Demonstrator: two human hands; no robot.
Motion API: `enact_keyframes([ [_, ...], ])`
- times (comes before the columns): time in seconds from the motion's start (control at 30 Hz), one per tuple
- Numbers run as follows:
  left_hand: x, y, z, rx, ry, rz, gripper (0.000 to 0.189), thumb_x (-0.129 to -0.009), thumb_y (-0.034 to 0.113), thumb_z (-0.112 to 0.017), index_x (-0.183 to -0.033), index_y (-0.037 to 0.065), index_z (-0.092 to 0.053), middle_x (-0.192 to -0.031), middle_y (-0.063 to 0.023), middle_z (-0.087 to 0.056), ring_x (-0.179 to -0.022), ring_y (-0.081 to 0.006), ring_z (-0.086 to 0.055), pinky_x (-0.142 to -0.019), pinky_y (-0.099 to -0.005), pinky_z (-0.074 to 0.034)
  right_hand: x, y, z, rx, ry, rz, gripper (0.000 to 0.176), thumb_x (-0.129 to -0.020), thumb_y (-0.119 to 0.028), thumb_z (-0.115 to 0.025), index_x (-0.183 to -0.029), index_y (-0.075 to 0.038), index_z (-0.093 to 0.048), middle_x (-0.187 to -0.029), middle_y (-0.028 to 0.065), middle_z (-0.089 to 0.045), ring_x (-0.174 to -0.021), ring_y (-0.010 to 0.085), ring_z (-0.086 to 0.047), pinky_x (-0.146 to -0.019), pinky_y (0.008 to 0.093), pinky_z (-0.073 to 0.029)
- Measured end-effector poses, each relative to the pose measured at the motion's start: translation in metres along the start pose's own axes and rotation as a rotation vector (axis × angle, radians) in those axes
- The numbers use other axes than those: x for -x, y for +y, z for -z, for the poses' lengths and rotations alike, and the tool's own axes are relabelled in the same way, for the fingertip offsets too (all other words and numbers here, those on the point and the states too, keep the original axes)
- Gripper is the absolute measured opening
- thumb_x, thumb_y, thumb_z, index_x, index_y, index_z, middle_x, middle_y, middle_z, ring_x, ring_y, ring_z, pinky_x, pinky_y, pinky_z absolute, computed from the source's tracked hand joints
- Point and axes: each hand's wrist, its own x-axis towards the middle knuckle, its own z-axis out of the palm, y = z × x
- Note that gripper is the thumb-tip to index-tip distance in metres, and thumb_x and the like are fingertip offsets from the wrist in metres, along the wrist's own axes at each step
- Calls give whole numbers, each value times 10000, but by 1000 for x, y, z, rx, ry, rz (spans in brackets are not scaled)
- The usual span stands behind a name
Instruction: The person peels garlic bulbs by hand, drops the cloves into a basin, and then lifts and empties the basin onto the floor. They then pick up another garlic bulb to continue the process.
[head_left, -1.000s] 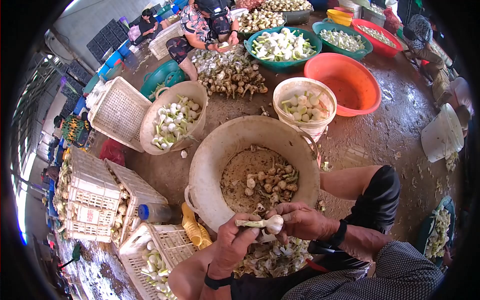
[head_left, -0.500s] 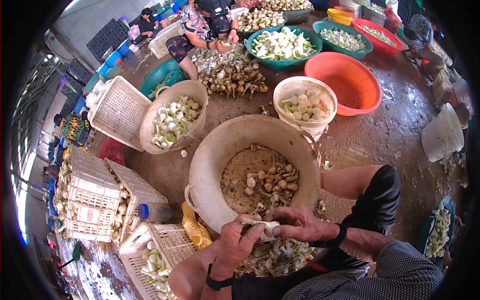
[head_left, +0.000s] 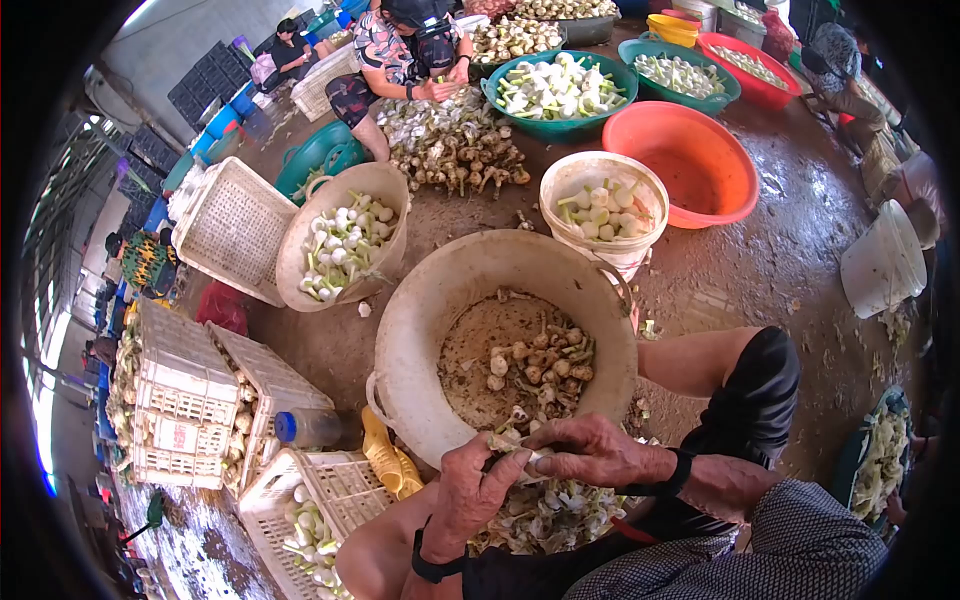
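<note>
My left hand (head_left: 478, 482) and my right hand (head_left: 598, 451) meet over the near rim of a big beige tub (head_left: 410, 330). A pale garlic bulb (head_left: 527, 462) is pinched between both sets of fingers, which partly hide it. Inside the tub lies a small heap of brown, unpeeled garlic bulbs (head_left: 545, 358) with dirt and scraps on the bottom. Below my hands, between my legs, is a pile of garlic skins and leaf scraps (head_left: 560, 515).
Peeled garlic fills a beige basket (head_left: 395, 245) and a white bucket (head_left: 655, 225). A red-orange basin (head_left: 690, 165) stands behind. White crates (head_left: 180, 370), a blue-lidded jar (head_left: 312, 428) and yellow boots (head_left: 385, 450) are at left. Another person (head_left: 410, 60) handles garlic at a brown pile (head_left: 460, 150).
Loose skin or leaf at the bulb has shifted under my fingers; both hands stay nearly in place. The view has moved slightly. The other person's hands have shifted a little over the pile.
</note>
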Motion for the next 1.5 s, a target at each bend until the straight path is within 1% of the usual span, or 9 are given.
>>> enact_keyframes([
  [0.1, -1, 4, 2, -35, -37, 36, 281, -894, 243, -687, -899, -31, -621, -699, -102, -638, -640, -137, -583, -591, -302, -477, 1, -2, -1, 0, 4, 6, 353, -939, -229, -626, -1174, 32, -592, -975, 117, -669, -905, 150, -620, -787, 309, -507],
  [0.33, -3, 8, 1, -92, -24, 2, 289, -896, 251, -686, -886, -32, -625, -691, -107, -643, -643, -136, -596, -585, -305, -480, 0, 7, -7, 5, 6, 13, 392, -944, -294, -625, -1164, 29, -599, -921, 94, -664, -837, 137, -607, -736, 312, -508],
  [0.4, -1, 1, -1, -34, -36, -2, 234, -915, 216, -670, -894, -15, -639, -707, -48, -648, -652, -89, -570, -594, -265, -474, 0, 8, -5, -38, -7, -43, 387, -949, -299, -620, -1157, 27, -604, -895, 83, -664, -813, 128, -605, -709, 303, -507],
  [0.67, -1, 3, -1, 5, -76, 2, 240, -915, 218, -666, -907, -19, -634, -720, -70, -657, -670, -111, -601, -613, -278, -489, 1, -2, -7, -107, 44, -137, 324, -976, -263, -581, -1129, 20, -616, -835, 69, -661, -747, 108, -602, -642, 282, -501],
  [0.93, -1, -5, -1, -54, -126, -24, 240, -884, 193, -691, -959, -26, -627, -758, -110, -683, -692, -157, -649, -654, -303, -513, -1, 9, -6, 229, 121, 86, 247, -981, -206, -526, -1046, 26, -585, -807, 169, -631, -740, 274, -654, -658, 365, -513],
  [1.03, -1, -3, -1, -10, -128, 18, 238, -879, 179, -693, -975, -28, -628, -763, -115, -683, -695, -162, -654, -654, -304, -515, -1, 3, -6, 193, 123, -5, 246, -977, -203, -525, -1038, 28, -586, -814, 186, -630, -743, 293, -652, -662, 374, -513],
  [1.37, 0, 3, -1, 47, -75, 33, 216, -891, 166, -679, -969, -30, -631, -762, -102, -687, -704, -132, -645, -646, -297, -514, -3, 4, 0, -58, 56, -165, 282, -979, -242, -553, -1058, 26, -595, -802, 98, -633, -745, 174, -623, -662, 342, -509],
  [1.43, -1, 4, 0, 52, -54, 18, 218, -890, 170, -681, -963, -30, -633, -761, -101, -686, -702, -131, -644, -646, -296, -513, -4, 6, 2, 63, 39, 38, 278, -975, -238, -563, -1057, 24, -606, -811, 94, -642, -773, 165, -622, -688, 325, -506],
  [1.5, -1, 5, 0, 18, -57, -3, 220, -888, 175, -685, -952, -31, -636, -759, -101, -685, -707, -132, -641, -648, -298, -513, -4, 8, 4, 48, 33, 49, 276, -973, -238, -567, -1051, 23, -611, -811, 96, -643, -785, 160, -621, -699, 321, -503],
])
